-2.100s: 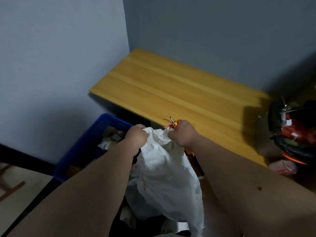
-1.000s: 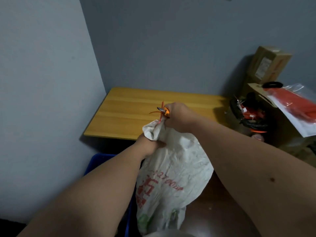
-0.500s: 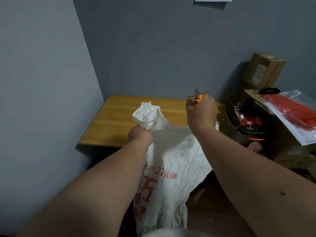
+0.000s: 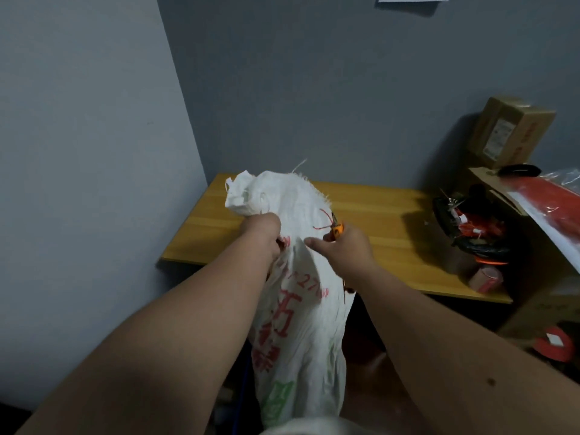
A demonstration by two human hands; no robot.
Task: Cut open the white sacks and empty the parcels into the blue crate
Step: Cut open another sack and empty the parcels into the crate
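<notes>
White sack hanging upright, long axis vertical; left hand gripping bunched top, right hand pinching orange cutter just beside, touching sack.

White sack with red print, hanging upright, top bunched, seemingly frayed

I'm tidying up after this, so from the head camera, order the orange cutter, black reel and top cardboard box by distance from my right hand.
1. Cutter: held in the right hand.
2. Reel: on the table's right end.
3. Box: far right, against the wall.
</notes>
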